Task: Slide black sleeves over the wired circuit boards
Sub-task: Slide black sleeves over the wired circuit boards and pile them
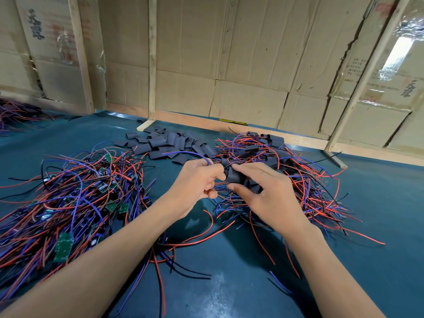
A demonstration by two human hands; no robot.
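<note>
My left hand [199, 179] pinches the wires of one circuit board, and a blue wire [183, 153] loops up from its fingers. My right hand [263, 192] holds a black sleeve [234, 175] between thumb and fingers, right against the left hand's fingertips. The board itself is hidden by the sleeve and my fingers. A heap of bare green boards with red, blue and black wires [75, 200] lies at the left. Loose black sleeves [169, 143] are piled behind my hands. A heap of sleeved boards [282, 166] sits at the right, partly under my right hand.
The work surface is a dark teal mat [229, 283]. Loose red, blue and black wires [195, 239] trail across it under my forearms. Cardboard walls on wooden posts [152, 65] close off the back. More wires [16, 113] lie at the far left.
</note>
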